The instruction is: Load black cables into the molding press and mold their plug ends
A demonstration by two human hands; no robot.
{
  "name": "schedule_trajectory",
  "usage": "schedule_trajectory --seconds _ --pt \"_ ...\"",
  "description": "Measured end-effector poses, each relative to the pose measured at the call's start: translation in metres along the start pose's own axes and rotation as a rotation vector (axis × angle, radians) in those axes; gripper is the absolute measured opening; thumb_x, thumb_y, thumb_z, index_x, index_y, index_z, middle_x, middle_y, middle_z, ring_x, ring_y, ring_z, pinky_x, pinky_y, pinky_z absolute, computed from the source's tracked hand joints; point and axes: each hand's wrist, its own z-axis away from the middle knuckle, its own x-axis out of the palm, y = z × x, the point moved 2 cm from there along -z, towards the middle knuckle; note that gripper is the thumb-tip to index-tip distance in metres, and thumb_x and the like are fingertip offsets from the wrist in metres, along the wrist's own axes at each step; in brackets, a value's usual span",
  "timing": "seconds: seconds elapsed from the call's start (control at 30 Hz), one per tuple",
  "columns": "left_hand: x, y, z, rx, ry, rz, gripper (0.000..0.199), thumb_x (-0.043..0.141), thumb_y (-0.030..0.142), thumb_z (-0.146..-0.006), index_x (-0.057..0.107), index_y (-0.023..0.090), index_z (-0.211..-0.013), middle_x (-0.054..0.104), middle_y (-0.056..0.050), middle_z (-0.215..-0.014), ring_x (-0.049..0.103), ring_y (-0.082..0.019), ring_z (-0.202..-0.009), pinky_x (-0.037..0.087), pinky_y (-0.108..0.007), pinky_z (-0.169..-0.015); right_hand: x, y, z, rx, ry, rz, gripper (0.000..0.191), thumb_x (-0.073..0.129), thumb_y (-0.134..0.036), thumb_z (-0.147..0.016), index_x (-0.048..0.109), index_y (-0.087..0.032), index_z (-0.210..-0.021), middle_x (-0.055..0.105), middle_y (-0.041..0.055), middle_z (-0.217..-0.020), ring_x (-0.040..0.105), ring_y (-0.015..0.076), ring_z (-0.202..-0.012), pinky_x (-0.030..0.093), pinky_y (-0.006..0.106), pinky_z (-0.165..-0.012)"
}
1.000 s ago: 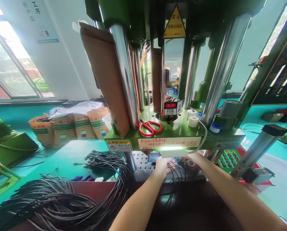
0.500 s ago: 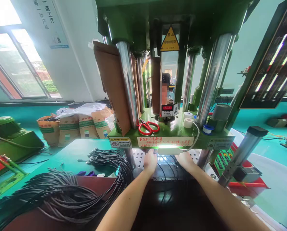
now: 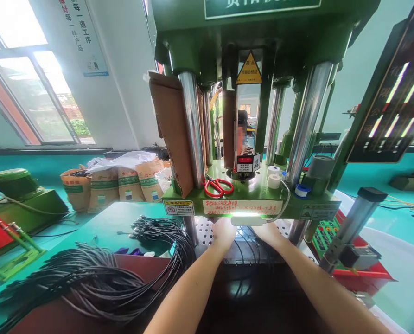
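Beneath the press (image 3: 179,189), the left hand (image 3: 225,233) and right hand (image 3: 267,233) flanked several cables (image 3: 241,253) already inside, fingers hidden, grip impossible to tell; a large bundle (image 3: 104,287) lay outside on the table (image 3: 111,220).

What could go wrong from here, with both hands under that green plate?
The left hand and right hand reach beneath the green plate, so they might be pinched if it lowered. The scissors lie near that plate's front edge and could be knocked down. The thin black cables between the hands might get caught.
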Motion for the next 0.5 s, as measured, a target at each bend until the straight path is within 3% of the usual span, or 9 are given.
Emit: schedule_trajectory --seconds 0.1,0.33,0.5 --pt "0.005 0.005 0.003 0.073 -0.014 -0.095 0.021 0.05 0.02 -0.074 0.069 0.017 -0.084 0.066 -0.013 -0.09 0.056 -0.028 -0.097 0.04 -0.036 -0.083 0.004 -0.005 -0.001 -0.025 -0.003 -0.007 0.018 0.053 -0.029 -0.084 0.06 -0.016 -0.095 0.063 0.0074 -0.095 0.059 0.0185 -0.086 0.046 0.038 -0.08" --pt "0.016 -0.007 0.001 0.126 -0.012 -0.175 0.027 0.043 0.012 -0.077 0.068 0.016 -0.087 0.066 -0.013 -0.087 0.056 -0.024 -0.093 0.041 -0.031 -0.08 0.026 0.002 -0.007 -0.057 0.02 -0.04 0.018 0.048 -0.026 -0.088 0.059 -0.016 -0.098 0.062 0.0063 -0.1 0.058 0.0176 -0.089 0.045 0.04 -0.083" --pt "0.015 -0.002 0.0 0.169 0.015 -0.196 0.03 0.039 0.011 -0.079 0.068 0.014 -0.084 0.065 -0.013 -0.084 0.056 -0.024 -0.09 0.04 -0.032 -0.08 0.024 -0.001 -0.009 -0.099 0.021 -0.047 0.02 0.048 -0.027 -0.088 0.058 -0.016 -0.101 0.061 0.0056 -0.101 0.058 0.0168 -0.087 0.045 0.039 -0.082"
